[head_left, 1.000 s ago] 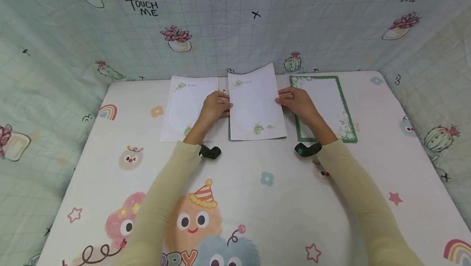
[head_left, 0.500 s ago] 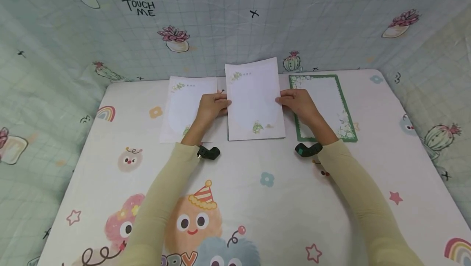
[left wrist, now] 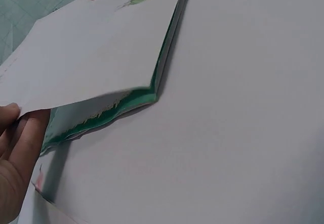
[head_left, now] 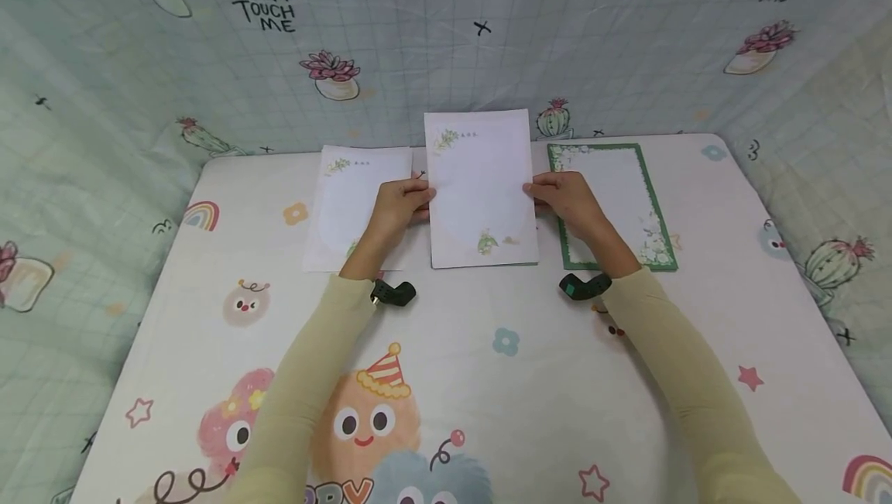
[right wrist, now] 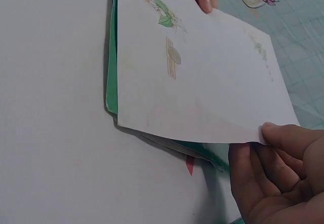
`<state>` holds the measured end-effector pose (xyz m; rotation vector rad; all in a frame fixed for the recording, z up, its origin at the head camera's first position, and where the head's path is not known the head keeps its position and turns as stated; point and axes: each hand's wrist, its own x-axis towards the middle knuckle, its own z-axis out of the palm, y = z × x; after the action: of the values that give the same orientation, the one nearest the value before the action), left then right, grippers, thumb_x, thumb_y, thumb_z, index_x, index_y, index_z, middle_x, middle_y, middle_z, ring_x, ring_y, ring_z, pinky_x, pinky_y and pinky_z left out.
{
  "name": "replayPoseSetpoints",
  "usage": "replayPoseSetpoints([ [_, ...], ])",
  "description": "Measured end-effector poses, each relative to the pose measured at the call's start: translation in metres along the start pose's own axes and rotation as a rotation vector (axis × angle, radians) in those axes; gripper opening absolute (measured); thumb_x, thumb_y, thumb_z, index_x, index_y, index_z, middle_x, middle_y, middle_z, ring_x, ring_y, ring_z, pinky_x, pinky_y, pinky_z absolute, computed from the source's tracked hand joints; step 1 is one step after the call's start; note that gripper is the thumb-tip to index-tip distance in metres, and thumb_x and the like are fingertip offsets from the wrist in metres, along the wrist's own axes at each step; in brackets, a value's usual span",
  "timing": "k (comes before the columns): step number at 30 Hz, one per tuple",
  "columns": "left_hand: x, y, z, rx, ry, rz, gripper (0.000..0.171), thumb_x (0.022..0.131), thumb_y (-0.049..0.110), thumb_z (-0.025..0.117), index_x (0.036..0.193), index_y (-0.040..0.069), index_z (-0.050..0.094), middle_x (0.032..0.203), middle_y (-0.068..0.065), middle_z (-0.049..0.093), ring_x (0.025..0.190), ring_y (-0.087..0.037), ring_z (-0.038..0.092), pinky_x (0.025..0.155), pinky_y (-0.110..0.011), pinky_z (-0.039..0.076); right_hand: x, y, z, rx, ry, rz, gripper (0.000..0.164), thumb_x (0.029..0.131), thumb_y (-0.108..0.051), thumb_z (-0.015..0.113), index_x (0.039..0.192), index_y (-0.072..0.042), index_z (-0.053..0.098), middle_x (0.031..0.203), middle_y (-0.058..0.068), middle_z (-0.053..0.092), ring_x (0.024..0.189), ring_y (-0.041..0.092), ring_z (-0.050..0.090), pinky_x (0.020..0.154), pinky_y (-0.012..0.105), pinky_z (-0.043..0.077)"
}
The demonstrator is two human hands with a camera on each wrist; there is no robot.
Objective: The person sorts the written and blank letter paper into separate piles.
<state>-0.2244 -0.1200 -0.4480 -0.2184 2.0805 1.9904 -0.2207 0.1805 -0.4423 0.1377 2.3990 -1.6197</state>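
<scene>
Both hands hold a white sheet of paper with printed green leaves at two corners. My left hand pinches its left edge, thumb on top and fingers beneath. On the opposite edge my right hand grips it the same way. The far end of the sheet tilts upward. Under it, green-edged sheets show in the left wrist view, their near end close against the white sheet and a gap opening toward the hands. The right wrist view shows the same green edge beyond the white sheet's side.
A similar leaf-printed sheet lies left, partly behind my left hand. To the right lies paper with a green floral border, overlapped by my right hand. A cactus-print cloth hangs behind the cartoon-patterned table.
The sheet's far end has risen and its slanted, curled top edge has become nearly straight and level. My left hand has shifted slightly left; the right hand has barely moved.
</scene>
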Motion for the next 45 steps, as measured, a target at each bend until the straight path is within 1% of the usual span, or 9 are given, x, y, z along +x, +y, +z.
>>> replayPoseSetpoints([
  [4, 0.001, 0.0, 0.0, -0.016, 0.008, -0.011, 0.029, 0.098, 0.007, 0.068, 0.123, -0.007, 0.067, 0.103, -0.006, 0.066, 0.08, -0.008, 0.066, 0.076, -0.024, 0.061, -0.001, 0.0, 0.0, 0.007, 0.001, -0.006, 0.037, 0.102, -0.027, 0.065, 0.124, 0.003, 0.068, 0.118, 0.017, 0.069, 0.082, 0.008, 0.07, 0.079, 0.024, 0.06],
  [8, 0.001, 0.001, -0.001, -0.041, 0.02, -0.032, 0.029, 0.098, 0.006, 0.069, 0.123, -0.009, 0.067, 0.118, -0.009, 0.064, 0.08, -0.007, 0.067, 0.079, -0.025, 0.061, 0.0, 0.001, 0.001, 0.026, 0.0, -0.007, 0.038, 0.102, -0.027, 0.066, 0.123, 0.004, 0.069, 0.114, 0.015, 0.07, 0.081, 0.007, 0.07, 0.077, 0.023, 0.06],
  [13, 0.002, 0.0, -0.002, -0.097, 0.034, -0.056, 0.032, 0.097, 0.003, 0.068, 0.126, -0.01, 0.065, 0.139, -0.012, 0.057, 0.081, -0.008, 0.066, 0.073, -0.02, 0.06, 0.001, 0.002, 0.003, 0.118, 0.006, 0.036, 0.04, 0.1, -0.027, 0.069, 0.126, 0.004, 0.067, 0.116, 0.013, 0.069, 0.084, 0.006, 0.07, 0.078, 0.023, 0.06],
  [21, 0.003, -0.001, -0.002, -0.129, 0.052, -0.041, 0.034, 0.094, -0.001, 0.072, 0.127, -0.008, 0.065, 0.131, -0.011, 0.062, 0.081, -0.007, 0.068, 0.071, -0.019, 0.06, 0.002, 0.003, 0.007, 0.288, -0.004, 0.093, 0.047, 0.1, -0.018, 0.068, 0.139, 0.006, 0.056, 0.134, 0.016, 0.056, 0.099, 0.009, 0.066, 0.079, 0.018, 0.058],
  [26, 0.002, -0.001, -0.002, -0.139, 0.059, -0.033, 0.034, 0.092, -0.001, 0.074, 0.125, -0.008, 0.066, 0.129, -0.015, 0.065, 0.078, -0.007, 0.07, 0.071, -0.021, 0.06, 0.004, 0.005, 0.007, 0.299, -0.005, 0.06, 0.042, 0.098, -0.016, 0.07, 0.133, 0.006, 0.061, 0.123, 0.013, 0.064, 0.094, 0.008, 0.068, 0.078, 0.018, 0.058],
  [30, 0.001, 0.0, -0.003, -0.14, 0.052, -0.035, 0.036, 0.092, -0.002, 0.073, 0.126, -0.01, 0.065, 0.14, -0.01, 0.06, 0.08, -0.005, 0.07, 0.071, -0.02, 0.06, 0.004, 0.005, 0.007, 0.287, -0.003, 0.053, 0.041, 0.097, -0.017, 0.072, 0.13, 0.006, 0.063, 0.114, 0.007, 0.067, 0.092, 0.007, 0.069, 0.077, 0.019, 0.059],
  [35, 0.0, 0.001, -0.005, -0.134, 0.046, -0.047, 0.037, 0.093, -0.002, 0.072, 0.128, -0.009, 0.064, 0.149, -0.001, 0.054, 0.087, -0.005, 0.07, 0.071, -0.018, 0.059, 0.003, 0.004, 0.007, 0.274, -0.006, 0.047, 0.042, 0.097, -0.019, 0.073, 0.13, 0.006, 0.063, 0.115, 0.008, 0.068, 0.093, 0.008, 0.069, 0.078, 0.019, 0.059],
  [40, -0.001, 0.003, -0.007, -0.128, 0.05, -0.054, 0.038, 0.093, -0.002, 0.072, 0.13, -0.007, 0.064, 0.142, -0.007, 0.06, 0.088, -0.005, 0.071, 0.071, -0.017, 0.059, 0.003, 0.002, 0.01, 0.269, -0.003, 0.052, 0.042, 0.098, -0.019, 0.072, 0.131, 0.005, 0.063, 0.119, 0.01, 0.067, 0.094, 0.008, 0.069, 0.078, 0.018, 0.058],
  [45, -0.001, 0.003, -0.009, -0.127, 0.053, -0.056, 0.037, 0.093, 0.001, 0.073, 0.128, -0.007, 0.066, 0.115, -0.009, 0.073, 0.081, -0.005, 0.071, 0.069, -0.018, 0.059, 0.004, 0.002, 0.012, 0.287, 0.005, 0.056, 0.041, 0.098, -0.018, 0.071, 0.131, 0.006, 0.063, 0.12, 0.011, 0.066, 0.092, 0.007, 0.068, 0.077, 0.018, 0.059],
])
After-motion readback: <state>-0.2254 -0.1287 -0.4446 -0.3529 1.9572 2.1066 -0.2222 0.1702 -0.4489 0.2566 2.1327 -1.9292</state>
